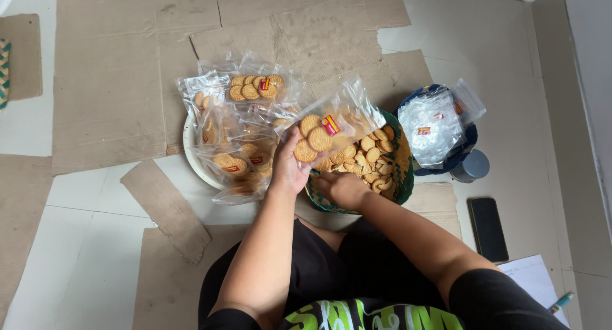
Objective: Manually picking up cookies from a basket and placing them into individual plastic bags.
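My left hand [288, 167] holds up a clear plastic bag [331, 123] with a few round biscuits inside, above the gap between two containers. My right hand [341, 188] reaches into a green woven basket [403, 167] full of loose round biscuits [373, 154], its fingers down among them. To the left, a white bowl [189, 145] is heaped with several filled clear biscuit bags [245, 123], each with a small red and yellow label.
A blue container [470, 139] holds a stack of empty clear bags [433, 126] at the right, with a grey cylindrical object [472, 166] beside it. A black phone [488, 228], white paper [535, 279] and a pen [561, 301] lie at lower right. Flattened cardboard [108, 81] covers the tiled floor.
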